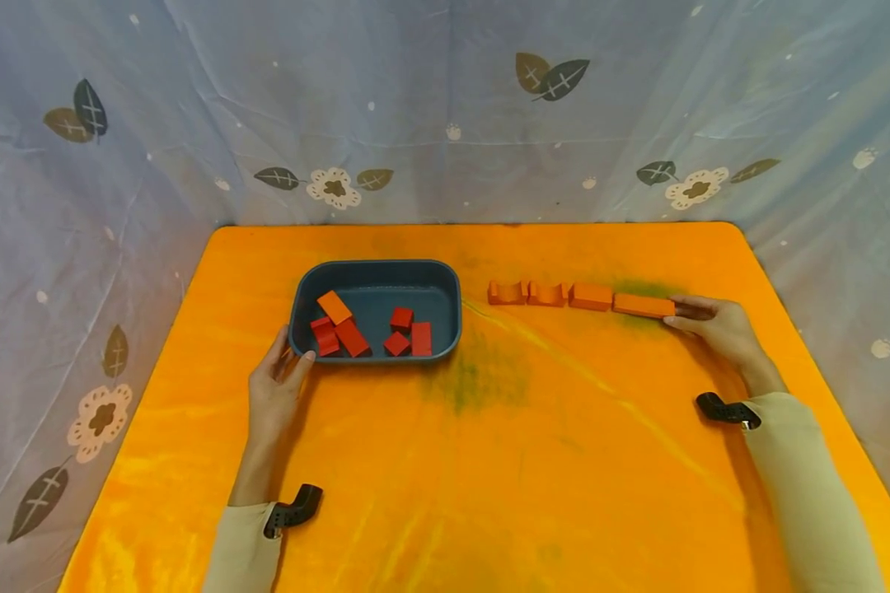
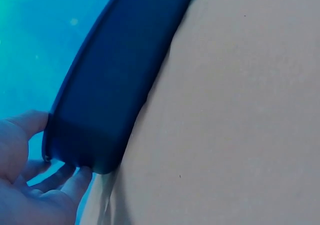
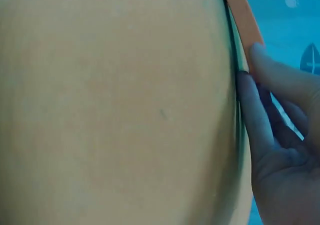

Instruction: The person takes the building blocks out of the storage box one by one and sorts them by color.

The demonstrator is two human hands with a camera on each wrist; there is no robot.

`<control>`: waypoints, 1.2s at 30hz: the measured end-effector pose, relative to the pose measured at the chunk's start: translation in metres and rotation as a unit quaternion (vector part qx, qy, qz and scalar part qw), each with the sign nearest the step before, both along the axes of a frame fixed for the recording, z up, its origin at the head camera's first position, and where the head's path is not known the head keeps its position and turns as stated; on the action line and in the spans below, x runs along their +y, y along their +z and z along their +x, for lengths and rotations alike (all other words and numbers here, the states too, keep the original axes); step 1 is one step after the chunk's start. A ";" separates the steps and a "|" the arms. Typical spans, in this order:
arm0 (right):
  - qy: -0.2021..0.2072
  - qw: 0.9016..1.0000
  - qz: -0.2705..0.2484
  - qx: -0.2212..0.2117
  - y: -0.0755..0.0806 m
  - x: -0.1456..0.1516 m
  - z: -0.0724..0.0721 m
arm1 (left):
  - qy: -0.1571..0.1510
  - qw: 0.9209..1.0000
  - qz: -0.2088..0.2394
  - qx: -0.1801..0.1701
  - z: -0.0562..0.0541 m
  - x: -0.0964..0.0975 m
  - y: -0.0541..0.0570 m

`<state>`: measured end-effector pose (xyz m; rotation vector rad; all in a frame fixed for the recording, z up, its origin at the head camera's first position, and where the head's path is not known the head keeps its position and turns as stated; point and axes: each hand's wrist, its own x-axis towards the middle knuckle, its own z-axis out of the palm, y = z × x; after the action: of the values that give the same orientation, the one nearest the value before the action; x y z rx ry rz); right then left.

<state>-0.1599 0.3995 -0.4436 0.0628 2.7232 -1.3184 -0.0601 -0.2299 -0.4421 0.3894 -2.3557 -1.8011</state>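
A dark blue-grey rectangular bin (image 1: 426, 298) stands on the left half of the table. My left hand (image 1: 276, 391) grips its near left corner, thumb at the rim and fingers against the end, as the left wrist view of the bin (image 2: 110, 80) also shows. Inside lie several red blocks (image 1: 353, 338) and one orange block (image 1: 334, 307). To the right, orange blocks form a row: two with curved notches (image 1: 508, 293), then a plain block (image 1: 590, 297) and a long block (image 1: 641, 305). My right hand (image 1: 723, 331) pinches the long block's right end between thumb and fingers.
A yellow-orange cloth (image 1: 504, 478) with greenish smudges covers the table. Pale curtains (image 1: 445, 107) with leaf and flower prints surround it at the back and sides. Black wrist mounts (image 1: 293, 511) sit at both sleeve cuffs.
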 end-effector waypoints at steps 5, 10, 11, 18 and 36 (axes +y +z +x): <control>0.012 0.999 0.024 0.020 0.001 -0.005 -0.001 | 0.005 1.000 0.004 0.000 0.000 -0.002 -0.001; 0.018 0.998 0.039 0.042 0.003 -0.009 -0.002 | 0.005 1.000 0.000 -0.005 -0.002 -0.002 -0.002; 0.018 0.998 0.033 0.041 0.003 -0.010 -0.002 | 0.005 1.000 0.000 -0.005 -0.002 -0.002 -0.002; 0.021 0.999 0.009 0.039 0.000 -0.011 0.000 | 0.009 1.000 0.012 -0.003 -0.003 -0.002 -0.004; 0.017 0.995 0.060 0.084 0.025 -0.028 0.003 | 0.004 1.000 0.011 0.007 -0.003 -0.003 -0.002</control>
<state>-0.1569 0.3718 -0.4186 -0.0863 2.9279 -1.2003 -0.0628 -0.2327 -0.4437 0.3881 -2.3236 -1.8209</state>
